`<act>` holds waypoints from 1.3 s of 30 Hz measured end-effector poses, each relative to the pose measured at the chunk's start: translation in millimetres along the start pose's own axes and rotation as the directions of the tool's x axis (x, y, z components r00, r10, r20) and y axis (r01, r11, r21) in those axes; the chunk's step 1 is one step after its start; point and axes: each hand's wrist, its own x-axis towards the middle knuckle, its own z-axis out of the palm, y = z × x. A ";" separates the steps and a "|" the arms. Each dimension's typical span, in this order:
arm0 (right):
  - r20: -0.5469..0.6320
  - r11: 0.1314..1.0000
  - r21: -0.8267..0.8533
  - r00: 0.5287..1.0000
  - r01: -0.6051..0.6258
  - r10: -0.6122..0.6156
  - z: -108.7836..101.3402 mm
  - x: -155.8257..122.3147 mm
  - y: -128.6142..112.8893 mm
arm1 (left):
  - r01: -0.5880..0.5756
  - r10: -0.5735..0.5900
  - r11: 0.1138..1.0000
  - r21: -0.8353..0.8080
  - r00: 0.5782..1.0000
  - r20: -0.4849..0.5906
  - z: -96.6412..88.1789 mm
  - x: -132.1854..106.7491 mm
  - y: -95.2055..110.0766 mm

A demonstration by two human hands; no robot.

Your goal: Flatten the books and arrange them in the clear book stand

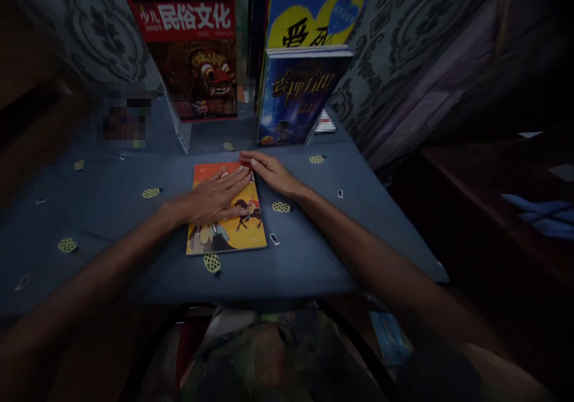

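A thin orange and yellow book (pixel 246 231) lies flat on the blue tablecloth (pixel 134 228), its cover showing a rider on a dark horse. My left hand (pixel 215 195) rests palm down across the cover, fingers stretched toward the upper right. At the book's top right corner is my right hand (pixel 269 171), its fingers extended and pointing left, with the edge of the hand by the table. The tips of both hands come close together near that corner. Part of the cover is hidden under my left hand.
Behind the book, a clear stand (pixel 182 136) holds a red-topped book (pixel 192 61) on the left. A dark blue book (pixel 300 97) stands on the right, before a blue and yellow book (pixel 309 10). A patterned curtain (pixel 103 25) hangs behind; dark furniture (pixel 484 210) is at right.
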 end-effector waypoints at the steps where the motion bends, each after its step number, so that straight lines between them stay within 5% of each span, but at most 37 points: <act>1: -0.005 1.000 -0.023 1.000 0.008 -0.008 0.4 -0.6 0.0 | -0.027 0.027 1.000 0.004 1.000 -0.002 1.7 -0.9 3.5; 11: 0.032 0.979 -0.204 0.999 0.027 -0.020 2.1 -7.3 -12.0 | -0.272 0.273 0.959 -0.075 0.962 0.005 5.3 -24.1 56.6; 19: 0.013 0.971 -0.236 1.000 0.020 -0.017 5.4 -10.1 -13.3 | -0.272 0.276 0.953 -0.134 0.961 0.013 2.1 -31.0 66.3; 23: 0.022 0.970 -0.241 1.000 0.026 -0.021 4.8 -10.4 -10.8 | -0.163 0.169 0.976 -0.144 0.985 0.032 -1.3 -23.6 45.9; 29: 0.020 0.967 -0.255 1.000 0.024 -0.019 5.8 -10.9 -10.6 | 0.089 -0.100 0.985 -0.148 0.993 -0.063 -1.1 -5.6 -30.8; 33: 0.007 0.904 -0.424 0.998 0.054 -0.056 15.9 -13.3 -23.7 | 0.170 -0.195 0.964 -0.206 0.975 -0.106 2.8 -1.0 -65.9; 39: 0.278 0.804 -0.511 0.943 0.305 -0.181 53.9 -10.9 -61.2 | 0.119 -0.191 0.942 -0.315 0.959 -0.208 11.0 -2.3 -77.9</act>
